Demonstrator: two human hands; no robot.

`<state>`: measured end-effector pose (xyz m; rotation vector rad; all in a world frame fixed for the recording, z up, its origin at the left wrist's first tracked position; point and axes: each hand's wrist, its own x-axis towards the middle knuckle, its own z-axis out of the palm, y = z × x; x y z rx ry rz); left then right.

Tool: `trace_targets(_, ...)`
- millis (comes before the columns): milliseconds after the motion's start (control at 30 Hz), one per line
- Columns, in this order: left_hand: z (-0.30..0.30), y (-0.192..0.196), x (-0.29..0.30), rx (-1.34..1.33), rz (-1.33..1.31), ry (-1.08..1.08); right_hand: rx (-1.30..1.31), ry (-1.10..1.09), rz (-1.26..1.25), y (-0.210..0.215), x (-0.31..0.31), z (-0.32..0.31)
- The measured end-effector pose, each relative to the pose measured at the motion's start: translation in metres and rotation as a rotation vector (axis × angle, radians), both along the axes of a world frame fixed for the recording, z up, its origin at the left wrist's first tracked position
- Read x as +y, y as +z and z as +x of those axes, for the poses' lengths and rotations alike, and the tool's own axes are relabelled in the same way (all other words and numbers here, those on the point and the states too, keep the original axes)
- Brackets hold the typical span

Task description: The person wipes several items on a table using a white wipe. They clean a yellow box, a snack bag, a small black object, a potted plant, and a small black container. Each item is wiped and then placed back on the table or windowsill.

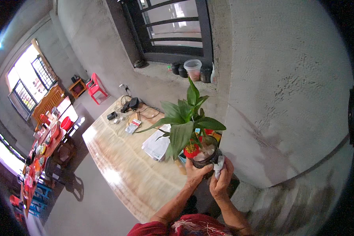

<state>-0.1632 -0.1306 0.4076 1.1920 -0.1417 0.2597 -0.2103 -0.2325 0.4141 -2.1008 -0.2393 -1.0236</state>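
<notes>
A leafy green potted plant (181, 131) stands in a dark round pot (204, 160) at the table's right end, close to the wall. Pale stones or similar lumps fill the pot, and a red ornament (191, 151) sits at its left rim. My left hand (196, 173) is wrapped round the pot's near left side, thumb across the front. In my right hand (222, 179) a crumpled white cloth or tissue (218, 166) is pinched against the pot's right side. The pot's underside is hidden by my hands.
Papers (156, 147) lie on the marble-patterned table (122, 165), with adapters (133, 103) and cables behind. A clear plastic tub (192, 69) and dark jars stand on the window sill. A red chair (95, 88) and a long cluttered table (47, 145) are farther left.
</notes>
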Motion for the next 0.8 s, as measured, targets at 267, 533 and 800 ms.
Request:
trace_targets(267,0.030,0.001,0.059,0.075,-0.003,0.052,0.487,0.615,1.589,-0.024,0.037,0.075)
trace_targets(533,0.088,-0.017,0.109,0.125,0.072,0.273,0.733,1.071,1.842,-0.053,0.108,0.111)
trace_targets(800,0.120,-0.011,0.168,0.119,0.033,0.440,0.686,0.563,0.840,-0.039,0.136,0.130)
